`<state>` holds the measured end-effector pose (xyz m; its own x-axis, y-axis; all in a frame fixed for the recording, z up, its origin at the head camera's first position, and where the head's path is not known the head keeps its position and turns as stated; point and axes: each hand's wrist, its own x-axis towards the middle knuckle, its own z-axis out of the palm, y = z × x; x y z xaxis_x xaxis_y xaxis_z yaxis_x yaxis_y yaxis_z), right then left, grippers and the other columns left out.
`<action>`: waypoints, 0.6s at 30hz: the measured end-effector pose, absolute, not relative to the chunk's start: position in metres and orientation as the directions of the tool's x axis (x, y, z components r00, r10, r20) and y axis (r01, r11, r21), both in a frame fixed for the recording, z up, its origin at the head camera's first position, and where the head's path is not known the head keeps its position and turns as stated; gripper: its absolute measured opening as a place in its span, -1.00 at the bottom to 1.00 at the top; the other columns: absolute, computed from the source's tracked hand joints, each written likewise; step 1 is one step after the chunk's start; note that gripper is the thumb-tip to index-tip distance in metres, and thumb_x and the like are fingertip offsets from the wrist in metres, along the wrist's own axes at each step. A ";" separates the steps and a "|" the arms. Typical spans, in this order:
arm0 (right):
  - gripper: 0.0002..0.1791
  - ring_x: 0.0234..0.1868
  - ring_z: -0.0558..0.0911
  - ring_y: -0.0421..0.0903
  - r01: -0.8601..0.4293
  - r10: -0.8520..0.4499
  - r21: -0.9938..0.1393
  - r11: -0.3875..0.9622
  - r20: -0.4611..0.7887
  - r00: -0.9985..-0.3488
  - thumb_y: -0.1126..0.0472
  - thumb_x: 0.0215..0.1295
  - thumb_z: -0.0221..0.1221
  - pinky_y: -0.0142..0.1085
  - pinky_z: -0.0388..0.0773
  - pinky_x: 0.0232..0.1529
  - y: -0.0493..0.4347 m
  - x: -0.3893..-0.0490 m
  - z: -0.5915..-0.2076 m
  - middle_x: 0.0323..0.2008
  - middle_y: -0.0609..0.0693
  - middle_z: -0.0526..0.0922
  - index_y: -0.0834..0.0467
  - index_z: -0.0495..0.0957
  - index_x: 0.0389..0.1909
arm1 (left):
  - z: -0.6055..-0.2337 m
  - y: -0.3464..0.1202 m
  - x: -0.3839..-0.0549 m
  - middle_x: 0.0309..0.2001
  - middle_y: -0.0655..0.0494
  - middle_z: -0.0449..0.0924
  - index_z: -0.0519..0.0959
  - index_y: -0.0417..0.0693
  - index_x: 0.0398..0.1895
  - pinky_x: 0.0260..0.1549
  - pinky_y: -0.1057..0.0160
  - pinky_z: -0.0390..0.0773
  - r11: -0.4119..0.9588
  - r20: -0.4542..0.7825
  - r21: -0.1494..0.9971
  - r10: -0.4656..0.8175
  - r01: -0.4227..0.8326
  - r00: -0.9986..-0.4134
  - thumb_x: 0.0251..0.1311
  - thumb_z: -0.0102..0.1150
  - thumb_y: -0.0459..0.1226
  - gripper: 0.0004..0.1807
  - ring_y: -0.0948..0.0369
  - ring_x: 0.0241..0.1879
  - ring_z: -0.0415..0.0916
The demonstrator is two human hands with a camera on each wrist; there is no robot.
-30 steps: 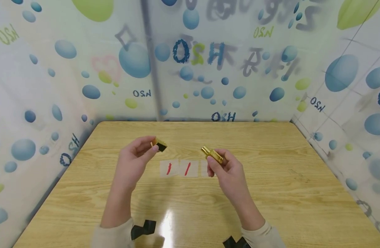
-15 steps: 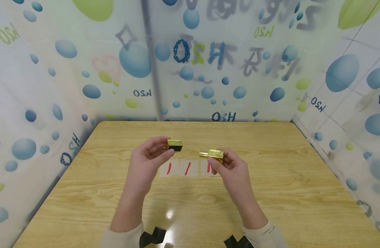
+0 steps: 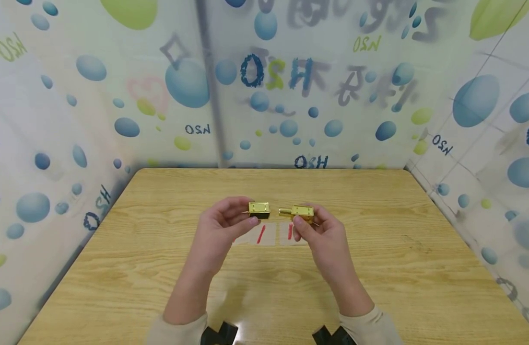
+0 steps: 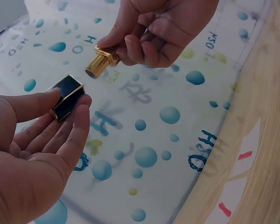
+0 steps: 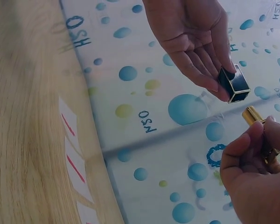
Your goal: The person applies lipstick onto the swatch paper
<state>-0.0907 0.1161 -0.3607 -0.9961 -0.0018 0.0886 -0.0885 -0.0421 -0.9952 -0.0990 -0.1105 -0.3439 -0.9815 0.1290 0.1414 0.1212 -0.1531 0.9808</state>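
Note:
Above the middle of the table, my left hand (image 3: 214, 237) pinches a black-and-gold lipstick cap (image 3: 259, 210) between thumb and fingertips. My right hand (image 3: 326, 242) grips the gold lipstick base (image 3: 303, 212), its narrow tube pointing left at the cap. A small gap separates the two pieces. In the left wrist view the cap (image 4: 69, 97) shows dark flat sides with gold edges, and the tube (image 4: 99, 64) faces it. From the right wrist view, the cap (image 5: 235, 85) sits just beyond the tube (image 5: 252, 115); fingers cover most of the base.
Paper squares with red strokes lie in a row on the wooden table (image 3: 398, 249) below the hands. The middle square (image 3: 267, 235) shows best; the left and right ones are partly hidden by the hands. A patterned curtain (image 3: 264, 129) stands behind the table.
My left hand has moved right with the cap, turning it level and closing the distance to the lipstick base. The right hand has turned the base from slanted to nearly horizontal.

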 end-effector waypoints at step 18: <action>-0.70 -0.36 0.59 -0.18 -0.105 -0.075 -0.992 -0.063 0.110 -0.991 0.32 0.54 0.23 -0.39 0.65 -0.22 0.113 -0.090 -0.359 -0.30 -0.08 0.64 0.25 0.56 0.21 | -0.352 -0.102 -0.103 0.00 0.09 0.82 0.52 -0.46 0.27 0.06 0.31 0.74 -0.189 0.107 0.980 0.205 0.068 -0.973 0.32 0.30 -0.56 -0.54 0.28 -0.05 0.81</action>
